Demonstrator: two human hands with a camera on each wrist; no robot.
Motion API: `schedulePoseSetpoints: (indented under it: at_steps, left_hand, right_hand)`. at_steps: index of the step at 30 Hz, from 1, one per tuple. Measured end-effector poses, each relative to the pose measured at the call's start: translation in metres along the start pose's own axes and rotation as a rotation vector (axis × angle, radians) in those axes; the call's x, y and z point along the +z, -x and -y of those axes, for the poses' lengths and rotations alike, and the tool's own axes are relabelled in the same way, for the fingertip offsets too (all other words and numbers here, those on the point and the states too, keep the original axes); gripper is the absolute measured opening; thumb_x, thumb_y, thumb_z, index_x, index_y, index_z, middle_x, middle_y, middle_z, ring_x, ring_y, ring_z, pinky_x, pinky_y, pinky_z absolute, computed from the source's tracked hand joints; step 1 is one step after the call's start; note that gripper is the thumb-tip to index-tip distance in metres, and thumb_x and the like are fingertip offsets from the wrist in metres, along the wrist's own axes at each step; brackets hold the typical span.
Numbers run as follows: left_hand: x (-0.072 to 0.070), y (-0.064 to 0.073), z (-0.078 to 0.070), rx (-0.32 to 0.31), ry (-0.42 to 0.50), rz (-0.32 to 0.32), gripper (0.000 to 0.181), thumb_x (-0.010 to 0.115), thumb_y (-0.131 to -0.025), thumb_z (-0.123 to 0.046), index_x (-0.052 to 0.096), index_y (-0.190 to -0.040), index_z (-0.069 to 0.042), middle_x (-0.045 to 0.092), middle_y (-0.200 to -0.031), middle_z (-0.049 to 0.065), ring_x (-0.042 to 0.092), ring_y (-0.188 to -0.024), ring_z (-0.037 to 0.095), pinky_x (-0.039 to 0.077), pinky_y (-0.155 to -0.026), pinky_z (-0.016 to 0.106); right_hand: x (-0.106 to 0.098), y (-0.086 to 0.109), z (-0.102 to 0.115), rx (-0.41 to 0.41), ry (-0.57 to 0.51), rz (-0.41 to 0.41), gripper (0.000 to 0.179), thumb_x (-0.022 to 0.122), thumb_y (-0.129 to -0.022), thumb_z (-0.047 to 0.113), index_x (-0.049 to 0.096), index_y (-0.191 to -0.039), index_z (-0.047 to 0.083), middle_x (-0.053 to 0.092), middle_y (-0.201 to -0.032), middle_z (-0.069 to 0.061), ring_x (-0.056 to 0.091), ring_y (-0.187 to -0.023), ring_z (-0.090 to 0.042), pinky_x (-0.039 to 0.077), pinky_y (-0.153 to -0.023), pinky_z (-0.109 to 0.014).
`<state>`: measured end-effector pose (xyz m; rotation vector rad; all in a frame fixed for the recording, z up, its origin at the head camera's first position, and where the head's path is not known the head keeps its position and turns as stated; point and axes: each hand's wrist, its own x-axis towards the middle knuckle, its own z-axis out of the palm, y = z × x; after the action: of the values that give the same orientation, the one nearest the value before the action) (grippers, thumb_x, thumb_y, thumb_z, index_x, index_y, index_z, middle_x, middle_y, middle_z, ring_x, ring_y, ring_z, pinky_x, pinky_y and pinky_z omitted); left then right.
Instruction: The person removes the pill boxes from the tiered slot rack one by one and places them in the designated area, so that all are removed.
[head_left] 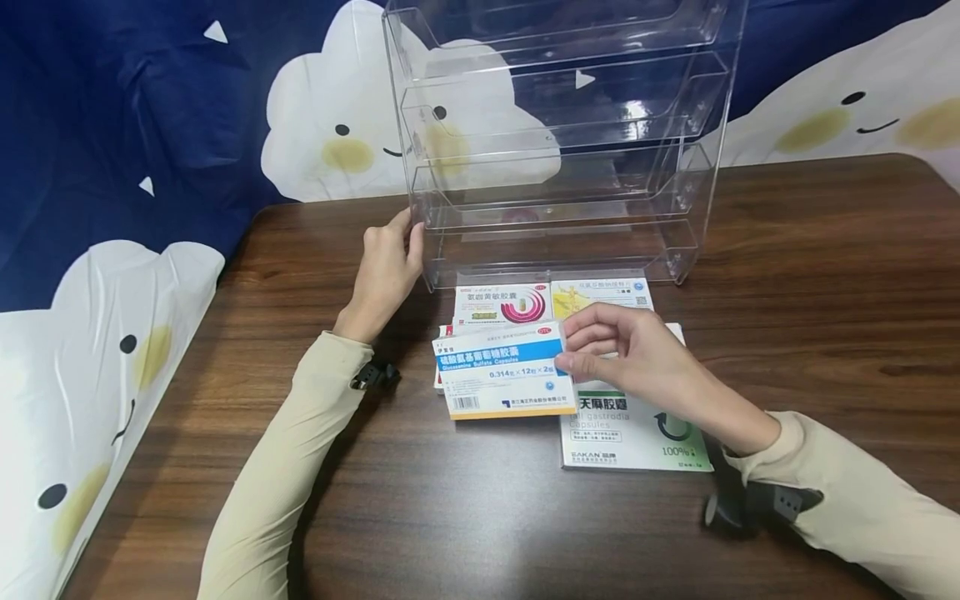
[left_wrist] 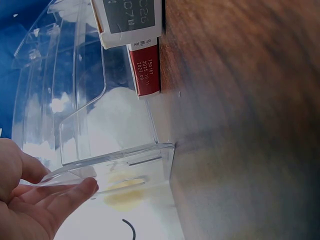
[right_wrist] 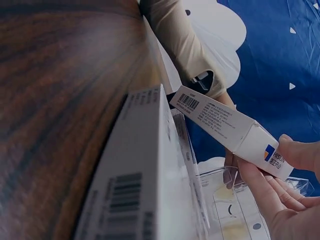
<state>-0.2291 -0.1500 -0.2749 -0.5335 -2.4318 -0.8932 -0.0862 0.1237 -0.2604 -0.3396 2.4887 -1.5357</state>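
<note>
A white medicine box with a blue band and a yellow lower edge (head_left: 502,392) is in my right hand (head_left: 626,350), pinched by its right end between thumb and fingers. In the right wrist view its end and barcode side show, tilted above other boxes. My left hand (head_left: 386,271) grips the left side panel of a clear plastic tiered rack (head_left: 555,212); the left wrist view shows thumb and fingers (left_wrist: 75,200) on either side of that panel. Under the raised box, a box with a red strip is mostly hidden.
Before the rack lie a box with pink rings (head_left: 498,302) and a yellow-and-white box (head_left: 607,293). A larger white-and-green capsule box (head_left: 637,442) lies partly beneath my right hand. All are on a dark wooden table (head_left: 420,517); behind hangs a blue cloud-print cloth (head_left: 187,108).
</note>
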Motion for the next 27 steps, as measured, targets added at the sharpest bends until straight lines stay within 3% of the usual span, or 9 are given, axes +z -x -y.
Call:
schedulePoseSetpoints:
  at_steps: [14, 20, 27]
  left_hand:
    - [0.001, 0.000, 0.001, 0.003, -0.005, -0.005, 0.019, 0.052, -0.096, -0.003, 0.065, -0.101, 0.009, 0.070, -0.090, 0.023, 0.067, -0.079, 0.031, 0.053, -0.073, 0.044]
    - [0.000, 0.000, 0.001, 0.005, -0.003, -0.005, 0.019, 0.051, -0.096, -0.004, 0.064, -0.101, 0.009, 0.070, -0.089, 0.023, 0.066, -0.076, 0.030, 0.053, -0.071, 0.043]
    - [0.000, 0.000, 0.000, -0.004, -0.004, 0.004, 0.020, 0.051, -0.097, -0.005, 0.064, -0.103, 0.009, 0.070, -0.090, 0.023, 0.064, -0.075, 0.028, 0.053, -0.070, 0.042]
  right_hand:
    - [0.016, 0.005, -0.007, -0.016, -0.067, 0.072, 0.034, 0.076, -0.083, 0.018, 0.062, -0.109, 0.001, 0.069, -0.091, -0.005, 0.067, -0.082, -0.016, 0.053, -0.073, -0.023]
    - [0.019, 0.009, -0.007, -0.018, -0.061, 0.106, 0.043, 0.076, -0.084, 0.021, 0.057, -0.119, 0.004, 0.072, -0.091, -0.002, 0.069, -0.084, -0.016, 0.054, -0.078, -0.031]
    - [0.027, 0.012, -0.008, -0.060, -0.116, 0.172, 0.048, 0.075, -0.085, 0.016, 0.051, -0.124, 0.004, 0.071, -0.084, -0.005, 0.070, -0.072, -0.022, 0.058, -0.063, -0.035]
